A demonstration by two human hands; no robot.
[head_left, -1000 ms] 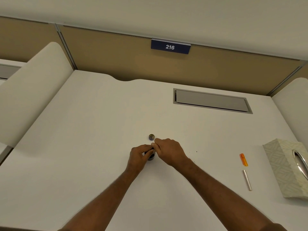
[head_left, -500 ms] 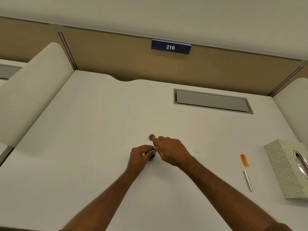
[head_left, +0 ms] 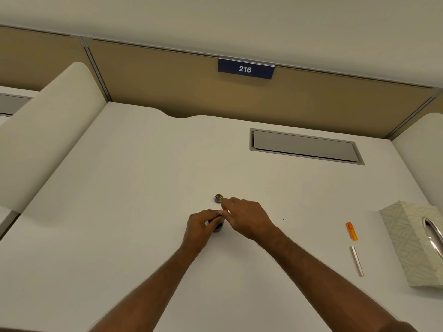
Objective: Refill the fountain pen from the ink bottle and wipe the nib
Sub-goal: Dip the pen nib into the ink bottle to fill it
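Both our hands meet mid-tabletop (head_left: 119,212), left hand (head_left: 200,226) clamped on ink bottle (head_left: 217,226), right hand (head_left: 247,219) pinching a tiny orange-tipped piece over it, bottle cap (head_left: 218,198) just behind, orange pen part (head_left: 351,231) and silver barrel (head_left: 357,260) far right.

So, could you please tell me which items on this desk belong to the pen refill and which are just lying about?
In use: ink bottle, bottle cap, orange pen part, silver pen barrel, tissue box.

Lying about: desk hatch, sign 216.
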